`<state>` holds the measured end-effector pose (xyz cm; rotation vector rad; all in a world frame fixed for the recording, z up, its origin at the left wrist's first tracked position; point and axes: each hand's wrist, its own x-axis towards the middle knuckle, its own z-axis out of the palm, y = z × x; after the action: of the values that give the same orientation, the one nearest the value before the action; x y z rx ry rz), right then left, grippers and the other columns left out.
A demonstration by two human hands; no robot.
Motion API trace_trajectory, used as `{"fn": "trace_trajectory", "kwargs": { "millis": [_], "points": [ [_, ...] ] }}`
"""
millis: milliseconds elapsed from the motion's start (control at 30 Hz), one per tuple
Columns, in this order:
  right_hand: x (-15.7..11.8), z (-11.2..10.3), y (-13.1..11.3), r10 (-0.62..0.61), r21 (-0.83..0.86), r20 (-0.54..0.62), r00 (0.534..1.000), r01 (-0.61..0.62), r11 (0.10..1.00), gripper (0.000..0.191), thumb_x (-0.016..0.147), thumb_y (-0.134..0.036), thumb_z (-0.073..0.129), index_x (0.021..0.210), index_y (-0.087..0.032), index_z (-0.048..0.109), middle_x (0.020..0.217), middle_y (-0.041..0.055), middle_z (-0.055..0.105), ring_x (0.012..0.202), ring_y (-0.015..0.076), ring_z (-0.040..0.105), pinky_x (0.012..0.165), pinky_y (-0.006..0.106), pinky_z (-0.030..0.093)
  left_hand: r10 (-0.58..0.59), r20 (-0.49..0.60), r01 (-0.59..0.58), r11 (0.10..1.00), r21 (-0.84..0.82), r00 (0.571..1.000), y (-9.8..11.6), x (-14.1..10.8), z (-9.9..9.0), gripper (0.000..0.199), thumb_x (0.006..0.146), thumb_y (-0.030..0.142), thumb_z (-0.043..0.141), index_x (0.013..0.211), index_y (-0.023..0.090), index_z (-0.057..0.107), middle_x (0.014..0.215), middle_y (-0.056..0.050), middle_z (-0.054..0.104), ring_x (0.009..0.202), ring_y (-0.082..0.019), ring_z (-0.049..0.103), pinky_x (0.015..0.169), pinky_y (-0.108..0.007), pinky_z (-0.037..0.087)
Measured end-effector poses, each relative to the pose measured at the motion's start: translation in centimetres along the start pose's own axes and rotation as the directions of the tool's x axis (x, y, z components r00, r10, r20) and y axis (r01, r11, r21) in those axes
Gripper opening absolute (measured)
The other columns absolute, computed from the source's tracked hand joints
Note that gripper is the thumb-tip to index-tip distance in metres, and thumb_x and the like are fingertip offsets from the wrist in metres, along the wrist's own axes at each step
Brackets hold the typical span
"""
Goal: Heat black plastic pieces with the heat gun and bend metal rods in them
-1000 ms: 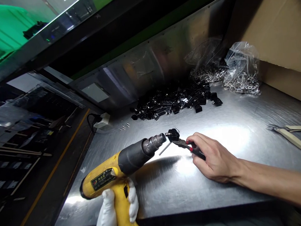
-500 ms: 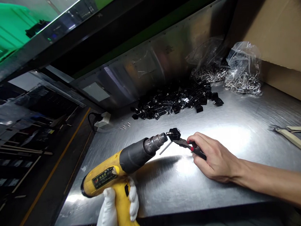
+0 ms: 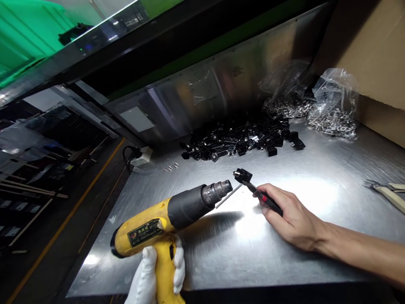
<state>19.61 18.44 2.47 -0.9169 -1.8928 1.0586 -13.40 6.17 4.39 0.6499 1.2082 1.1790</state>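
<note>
My left hand (image 3: pixel 142 282), in a white glove, is wrapped round the handle of a yellow heat gun (image 3: pixel 148 229). Its dark metal nozzle points up and to the right. My bare right hand (image 3: pixel 287 211) grips pliers (image 3: pixel 270 204) with dark handles and red marks. In the jaws of the pliers is a small black plastic part (image 3: pixel 245 175) with a metal piece at its left end. That part is just beyond the nozzle, apart from it. A thin grey rod (image 3: pixel 229 196) shows between nozzle and pliers; what it joins to I cannot tell.
Black parts (image 3: pixel 235 139) lie heaped at the back of the metal table (image 3: pixel 213 258). Clear bags of metal terminals (image 3: pixel 334 116) stand back right, near a cardboard box (image 3: pixel 378 52). Cream-handled pliers (image 3: pixel 395 196) lie at right. Small metal pieces (image 3: pixel 171 166) are near a white power socket (image 3: pixel 142 156).
My right hand has turned the pliers, so the black part is tilted and farther from the nozzle. The heat gun has shifted slightly in view. Both hands keep their hold.
</note>
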Motion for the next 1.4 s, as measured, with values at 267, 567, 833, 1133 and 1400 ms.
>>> {"fn": "trace_trajectory", "kwargs": {
  "millis": [267,567,833,1133,1400],
  "points": [
    [-0.1,0.1,0.1,-0.003,-0.001,0.020,1.000,0.003,1.000,0.019,0.090,-0.019,0.048,0.107,-0.023,0.053,0.083,-0.0025,0.055,0.070,0.0168,0.052,0.063,0.032,0.042,-0.006,0.017,0.006,1.000,-0.017,1.000,-0.2,0.1,-0.2,0.056,0.085,0.071,0.055,0.105,0.019,0.062,0.075,0.000,0.061,0.047,-0.010,0.053,0.042,-0.022,0.045],
    [-0.4,0.0,0.5,0.006,-0.026,0.027,1.000,-0.005,1.000,0.026,0.091,-0.019,0.050,0.116,-0.022,0.054,0.089,-0.0002,0.058,0.076,0.0189,0.056,0.066,0.034,0.044,-0.013,0.039,0.013,1.000,-0.014,0.999,-0.1,0.1,0.0,0.058,0.084,0.073,0.055,0.100,0.018,0.063,0.077,-0.001,0.060,0.049,-0.010,0.053,0.043,-0.023,0.046],
    [-0.3,0.3,0.7,-0.008,-0.035,0.024,1.000,0.009,0.999,0.028,0.091,-0.019,0.050,0.118,-0.022,0.055,0.092,0.0006,0.058,0.080,0.0198,0.058,0.070,0.035,0.046,-0.003,0.053,0.005,1.000,-0.030,0.999,-0.2,0.1,0.0,0.056,0.085,0.072,0.055,0.102,0.019,0.063,0.077,-0.002,0.060,0.049,-0.011,0.054,0.044,-0.024,0.046],
    [-0.3,0.0,0.4,-0.102,-0.168,-0.048,0.994,0.093,0.981,0.028,0.089,-0.021,0.049,0.117,-0.019,0.052,0.093,0.0034,0.054,0.078,0.0208,0.054,0.067,0.036,0.044,0.004,-0.001,-0.004,1.000,-0.007,1.000,0.0,-0.1,0.5,0.057,0.084,0.073,0.054,0.103,0.020,0.062,0.077,-0.001,0.061,0.048,-0.012,0.052,0.044,-0.025,0.044],
    [0.0,0.3,0.5,-0.237,-0.482,-0.143,0.961,0.141,0.865,0.031,0.092,-0.023,0.051,0.122,-0.016,0.047,0.103,0.0086,0.053,0.090,0.0246,0.054,0.075,0.040,0.047,0.012,-0.066,-0.012,1.000,-0.011,0.998,-0.4,-0.7,1.5,0.056,0.082,0.073,0.057,0.102,0.021,0.063,0.075,-0.002,0.062,0.049,-0.012,0.051,0.048,-0.028,0.044]
  ]
}}
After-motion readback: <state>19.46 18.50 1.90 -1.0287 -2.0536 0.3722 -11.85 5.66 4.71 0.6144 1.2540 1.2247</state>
